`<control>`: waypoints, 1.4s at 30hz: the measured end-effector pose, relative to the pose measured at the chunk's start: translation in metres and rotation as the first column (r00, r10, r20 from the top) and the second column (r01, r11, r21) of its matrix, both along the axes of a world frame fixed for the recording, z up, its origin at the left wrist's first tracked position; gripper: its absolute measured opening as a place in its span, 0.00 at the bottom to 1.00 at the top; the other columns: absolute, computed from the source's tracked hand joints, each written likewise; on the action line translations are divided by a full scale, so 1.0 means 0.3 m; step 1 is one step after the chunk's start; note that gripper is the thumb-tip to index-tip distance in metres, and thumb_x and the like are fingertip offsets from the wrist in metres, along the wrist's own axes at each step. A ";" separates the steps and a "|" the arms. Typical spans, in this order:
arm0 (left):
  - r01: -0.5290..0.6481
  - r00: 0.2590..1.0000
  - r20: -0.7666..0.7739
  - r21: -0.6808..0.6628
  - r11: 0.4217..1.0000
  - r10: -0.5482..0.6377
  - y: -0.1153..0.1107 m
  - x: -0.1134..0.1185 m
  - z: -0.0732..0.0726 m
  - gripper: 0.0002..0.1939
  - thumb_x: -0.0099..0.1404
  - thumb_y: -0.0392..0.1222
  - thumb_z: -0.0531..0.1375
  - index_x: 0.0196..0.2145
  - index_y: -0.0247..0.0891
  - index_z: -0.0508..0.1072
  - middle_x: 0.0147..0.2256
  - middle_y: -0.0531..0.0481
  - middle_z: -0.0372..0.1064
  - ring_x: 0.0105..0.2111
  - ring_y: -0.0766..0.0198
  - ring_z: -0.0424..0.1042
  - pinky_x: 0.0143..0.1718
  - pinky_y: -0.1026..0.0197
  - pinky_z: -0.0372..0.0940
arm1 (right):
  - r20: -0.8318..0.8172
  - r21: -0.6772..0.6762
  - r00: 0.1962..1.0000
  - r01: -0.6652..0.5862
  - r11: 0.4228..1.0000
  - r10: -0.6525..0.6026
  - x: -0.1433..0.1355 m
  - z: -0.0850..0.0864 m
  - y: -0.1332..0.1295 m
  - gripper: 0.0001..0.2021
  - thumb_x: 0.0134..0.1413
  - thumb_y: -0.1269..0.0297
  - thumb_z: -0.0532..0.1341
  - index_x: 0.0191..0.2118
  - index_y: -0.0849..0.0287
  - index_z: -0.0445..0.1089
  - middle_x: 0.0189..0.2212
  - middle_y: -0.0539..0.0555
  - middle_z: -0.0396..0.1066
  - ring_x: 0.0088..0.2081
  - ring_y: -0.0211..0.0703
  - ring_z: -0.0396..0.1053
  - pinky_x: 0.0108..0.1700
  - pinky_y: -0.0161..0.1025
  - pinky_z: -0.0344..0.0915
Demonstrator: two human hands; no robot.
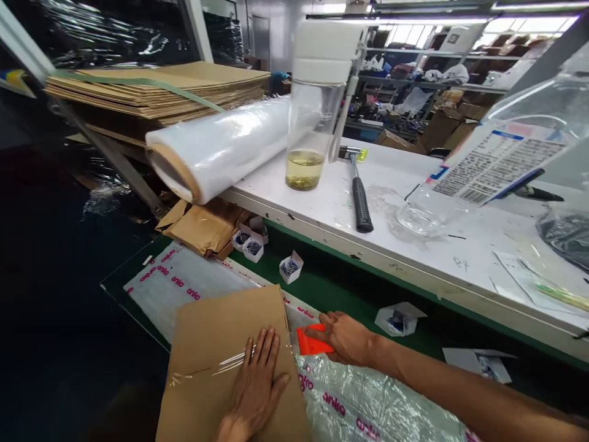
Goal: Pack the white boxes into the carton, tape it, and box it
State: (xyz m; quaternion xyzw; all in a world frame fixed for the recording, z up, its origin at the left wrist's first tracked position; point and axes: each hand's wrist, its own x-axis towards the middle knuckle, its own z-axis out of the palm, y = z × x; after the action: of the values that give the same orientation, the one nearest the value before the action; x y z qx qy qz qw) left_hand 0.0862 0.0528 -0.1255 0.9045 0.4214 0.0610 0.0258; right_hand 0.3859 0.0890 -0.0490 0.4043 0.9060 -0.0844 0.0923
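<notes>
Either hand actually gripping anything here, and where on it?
Right hand grips the orange scraper by its right end. Left hand holds nothing; it lies flat on the taped cardboard sheet.

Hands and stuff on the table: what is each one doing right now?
Left hand: flat, pressing on the cardboard sheet.
Right hand: grip closed on the orange scraper.
Cardboard sheet: lying flat, taped.
Bottle: upright, capped, a little yellowish liquid inside.
Hammer: lying on the white shelf.
Film roll: lying on its side.
</notes>
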 end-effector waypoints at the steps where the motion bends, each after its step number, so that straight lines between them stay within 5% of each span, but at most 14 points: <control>1: 0.001 1.000 -0.004 0.007 1.000 -0.001 0.003 -0.002 -0.003 0.41 0.75 0.56 0.50 0.75 0.40 0.35 0.73 0.41 0.49 0.71 0.45 0.51 0.67 0.39 0.51 | 0.007 -0.005 1.000 0.019 1.000 -0.019 0.020 -0.004 -0.003 0.39 0.53 0.54 0.69 0.69 0.49 0.57 0.43 0.62 0.74 0.40 0.56 0.73 0.40 0.48 0.67; 6: 0.008 1.000 -0.024 0.104 0.995 -0.006 0.014 0.000 -0.028 0.42 0.73 0.57 0.52 0.75 0.39 0.37 0.72 0.41 0.51 0.70 0.46 0.53 0.67 0.40 0.50 | 0.017 -0.013 0.999 0.034 0.999 -0.033 0.032 -0.030 0.014 0.37 0.54 0.53 0.69 0.68 0.49 0.59 0.44 0.63 0.75 0.39 0.56 0.74 0.39 0.46 0.67; 12: 0.015 0.999 -0.042 0.164 0.986 -0.009 0.027 0.009 -0.032 0.44 0.72 0.55 0.52 0.75 0.37 0.35 0.71 0.40 0.52 0.69 0.45 0.57 0.66 0.39 0.52 | 0.037 -0.076 0.999 0.005 0.997 -0.003 -0.109 -0.043 0.079 0.30 0.57 0.54 0.67 0.65 0.49 0.64 0.45 0.65 0.77 0.44 0.57 0.75 0.40 0.46 0.69; 17: -0.005 1.000 -0.027 0.132 0.991 0.009 0.027 -0.002 -0.051 0.44 0.71 0.54 0.52 0.75 0.42 0.32 0.71 0.40 0.53 0.68 0.43 0.59 0.64 0.36 0.55 | 0.119 -0.190 0.992 0.057 0.980 -0.034 -0.197 -0.033 0.073 0.07 0.50 0.72 0.69 0.37 0.60 0.80 0.34 0.58 0.80 0.40 0.53 0.77 0.40 0.44 0.69; 23: -0.001 1.000 -0.003 0.053 0.999 0.001 0.022 0.005 -0.047 0.44 0.72 0.54 0.53 0.75 0.43 0.31 0.72 0.42 0.48 0.70 0.44 0.55 0.64 0.35 0.58 | 0.029 -0.121 0.922 0.386 0.914 -0.386 0.014 0.031 0.031 0.25 0.54 0.63 0.67 0.58 0.55 0.71 0.42 0.65 0.77 0.39 0.59 0.78 0.37 0.48 0.70; 26: -0.018 1.000 -0.007 0.031 0.999 0.018 0.013 0.020 -0.035 0.44 0.73 0.53 0.52 0.75 0.41 0.31 0.73 0.41 0.46 0.71 0.45 0.53 0.66 0.36 0.57 | -0.207 -0.091 0.772 0.597 0.797 -0.601 -0.070 0.024 -0.008 0.31 0.66 0.56 0.56 0.71 0.54 0.52 0.46 0.60 0.73 0.40 0.49 0.77 0.41 0.44 0.72; 27: -0.011 1.000 -0.015 0.019 1.000 0.012 0.011 0.008 -0.032 0.45 0.73 0.53 0.53 0.75 0.40 0.30 0.73 0.40 0.45 0.71 0.45 0.53 0.66 0.37 0.57 | -0.366 -0.122 0.658 0.667 0.735 -0.658 -0.138 0.009 -0.026 0.31 0.67 0.56 0.55 0.71 0.55 0.50 0.46 0.59 0.71 0.40 0.47 0.76 0.43 0.43 0.72; 29: -0.002 0.999 -0.034 0.034 0.999 0.003 0.000 -0.065 -0.025 0.48 0.71 0.54 0.55 0.74 0.38 0.28 0.72 0.39 0.48 0.69 0.44 0.56 0.65 0.39 0.60 | -0.580 -0.182 0.530 0.656 0.733 -0.619 -0.283 -0.034 -0.069 0.30 0.65 0.59 0.57 0.70 0.55 0.53 0.48 0.59 0.70 0.44 0.49 0.74 0.47 0.45 0.73; 31: -0.010 0.998 -0.062 0.126 0.992 0.017 -0.024 -0.202 -0.014 0.51 0.69 0.55 0.57 0.74 0.40 0.28 0.69 0.39 0.57 0.65 0.44 0.64 0.59 0.40 0.66 | -0.615 -0.159 0.576 0.579 0.800 -0.539 -0.378 -0.077 -0.108 0.32 0.59 0.66 0.60 0.69 0.53 0.57 0.49 0.61 0.69 0.47 0.53 0.73 0.50 0.50 0.73; 33: -0.045 0.991 -0.108 0.248 0.968 0.074 -0.061 -0.369 -0.001 0.48 0.69 0.54 0.57 0.75 0.42 0.32 0.65 0.42 0.64 0.61 0.46 0.70 0.55 0.42 0.70 | -0.559 -0.123 0.656 0.540 0.833 -0.507 -0.391 -0.102 -0.132 0.34 0.55 0.70 0.62 0.68 0.53 0.59 0.48 0.62 0.69 0.47 0.56 0.72 0.50 0.53 0.73; 36: -0.128 0.967 -0.167 0.342 0.931 0.194 -0.112 -0.552 0.008 0.44 0.70 0.50 0.54 0.75 0.39 0.37 0.67 0.40 0.62 0.62 0.45 0.69 0.55 0.39 0.69 | -0.479 -0.125 0.646 0.620 0.774 -0.594 -0.348 -0.103 -0.134 0.32 0.57 0.71 0.60 0.68 0.55 0.60 0.47 0.64 0.70 0.46 0.57 0.73 0.49 0.54 0.74; 39: -0.177 0.957 -0.161 0.343 0.923 0.243 -0.136 -0.594 -0.012 0.43 0.70 0.47 0.52 0.75 0.39 0.35 0.68 0.40 0.59 0.65 0.43 0.65 0.58 0.36 0.66 | -0.494 -0.158 0.626 0.617 0.771 -0.603 -0.456 -0.077 -0.109 0.35 0.55 0.69 0.63 0.69 0.50 0.58 0.51 0.64 0.70 0.49 0.58 0.72 0.51 0.54 0.74; 42: -0.172 0.971 -0.106 0.323 0.931 0.216 -0.151 -0.591 -0.055 0.43 0.70 0.48 0.52 0.75 0.41 0.35 0.68 0.41 0.60 0.66 0.43 0.64 0.59 0.36 0.65 | -0.527 -0.195 0.696 0.459 0.867 -0.487 -0.753 -0.049 -0.074 0.42 0.50 0.63 0.69 0.69 0.40 0.54 0.51 0.60 0.71 0.49 0.59 0.74 0.48 0.53 0.75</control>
State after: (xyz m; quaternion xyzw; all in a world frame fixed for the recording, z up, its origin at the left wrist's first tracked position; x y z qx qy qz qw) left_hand -0.0912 0.0075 -0.1419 0.8531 0.4946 0.0657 -0.1527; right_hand 0.1599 0.0669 -0.0637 0.5781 0.7552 -0.2419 -0.1923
